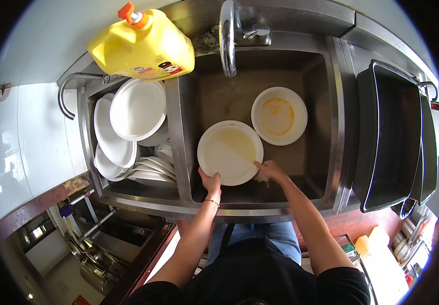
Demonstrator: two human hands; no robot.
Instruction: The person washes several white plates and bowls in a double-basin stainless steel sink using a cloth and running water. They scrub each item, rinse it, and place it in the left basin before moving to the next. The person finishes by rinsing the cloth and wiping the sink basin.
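Observation:
My left hand grips the lower left rim of a white round plate over the large steel sink basin. A thin yellowish film lies on part of this plate. At its lower right rim is my right hand, thumb on the edge, with a whitish cloth or scrubber partly hidden under its fingers. A second white plate with an orange stained ring lies in the basin, up and to the right, close against the first one's rim.
Several white plates and oval dishes fill the left basin. Behind it stands a yellow detergent jug with an orange pump. A chrome faucet reaches over the large basin, with a dark scouring pad beside it. Black plastic tubs are at the right.

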